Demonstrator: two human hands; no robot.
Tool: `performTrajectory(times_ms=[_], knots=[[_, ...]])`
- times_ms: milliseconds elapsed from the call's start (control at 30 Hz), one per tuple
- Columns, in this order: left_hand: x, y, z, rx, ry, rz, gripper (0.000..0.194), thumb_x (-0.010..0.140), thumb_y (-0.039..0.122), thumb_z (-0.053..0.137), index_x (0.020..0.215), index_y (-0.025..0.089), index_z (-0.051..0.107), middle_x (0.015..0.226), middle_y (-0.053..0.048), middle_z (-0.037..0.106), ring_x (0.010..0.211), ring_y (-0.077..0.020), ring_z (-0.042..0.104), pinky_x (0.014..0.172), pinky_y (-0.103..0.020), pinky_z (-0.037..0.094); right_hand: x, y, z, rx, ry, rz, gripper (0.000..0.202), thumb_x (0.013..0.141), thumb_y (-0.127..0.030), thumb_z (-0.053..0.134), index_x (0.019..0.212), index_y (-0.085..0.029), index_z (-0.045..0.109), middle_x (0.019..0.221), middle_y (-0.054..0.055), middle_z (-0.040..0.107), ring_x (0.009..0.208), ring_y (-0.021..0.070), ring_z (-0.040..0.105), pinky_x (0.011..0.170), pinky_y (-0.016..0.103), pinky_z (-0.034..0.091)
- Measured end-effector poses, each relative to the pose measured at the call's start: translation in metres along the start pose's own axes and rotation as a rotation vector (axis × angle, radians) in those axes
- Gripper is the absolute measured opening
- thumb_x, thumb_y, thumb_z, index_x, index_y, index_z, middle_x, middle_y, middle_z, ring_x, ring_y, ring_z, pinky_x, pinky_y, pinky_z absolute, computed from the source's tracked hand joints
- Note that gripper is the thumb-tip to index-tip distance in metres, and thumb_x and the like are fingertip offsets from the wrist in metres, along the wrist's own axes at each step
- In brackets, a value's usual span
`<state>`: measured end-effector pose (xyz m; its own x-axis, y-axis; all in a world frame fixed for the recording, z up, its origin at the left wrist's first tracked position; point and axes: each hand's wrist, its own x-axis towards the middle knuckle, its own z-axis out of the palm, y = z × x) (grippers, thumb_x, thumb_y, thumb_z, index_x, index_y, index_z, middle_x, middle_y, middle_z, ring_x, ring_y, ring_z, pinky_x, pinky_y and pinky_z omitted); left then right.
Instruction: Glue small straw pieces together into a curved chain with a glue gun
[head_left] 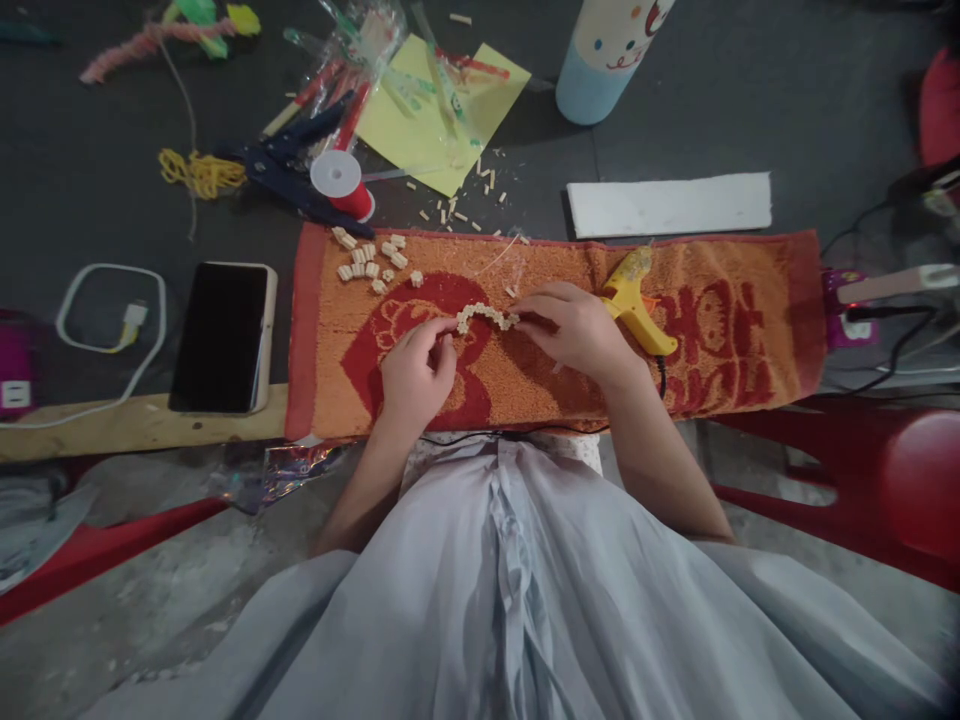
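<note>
A curved chain of small pale wooden-looking pieces [484, 311] spans between my hands, over the orange and red towel [540, 385]. My left hand [420, 370] pinches its left end with thumb and fingers. The right end is between the fingertips of my right hand [574, 330]. Beside my right hand lies a yellow glue gun [634, 305], its black cord running down toward the table edge. Several small clusters of the pale pieces [366, 262] rest on the towel's upper left.
Behind the towel are loose pale bits [450, 212], a red thread spool [343, 185], dark blue pliers-like tool [289, 170], yellow paper [480, 100] and a white strip [671, 206]. A bottle [604, 70] stands farther back. A phone [223, 338] lies left.
</note>
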<state>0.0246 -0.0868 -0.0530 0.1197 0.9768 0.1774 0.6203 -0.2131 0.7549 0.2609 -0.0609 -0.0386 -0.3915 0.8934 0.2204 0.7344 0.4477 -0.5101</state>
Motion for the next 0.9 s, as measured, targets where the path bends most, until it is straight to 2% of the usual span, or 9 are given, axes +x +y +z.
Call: performTrajectory(times_ms=[900], knots=[[-0.0012, -0.0002, 0.0, 0.012, -0.012, -0.021, 0.025, 0.094, 0.023, 0.049, 0.108, 0.02, 0.069, 0.106, -0.005, 0.077, 0.09, -0.0143, 0.071, 0.08, -0.025, 0.057, -0.0004, -0.0021, -0.0022, -0.004, -0.016, 0.007, 0.018, 0.092, -0.023, 0.057, 0.1, -0.022, 0.073, 0.102, 0.008, 0.075, 0.096, 0.0247, 0.069, 0.085, 0.039, 0.056]])
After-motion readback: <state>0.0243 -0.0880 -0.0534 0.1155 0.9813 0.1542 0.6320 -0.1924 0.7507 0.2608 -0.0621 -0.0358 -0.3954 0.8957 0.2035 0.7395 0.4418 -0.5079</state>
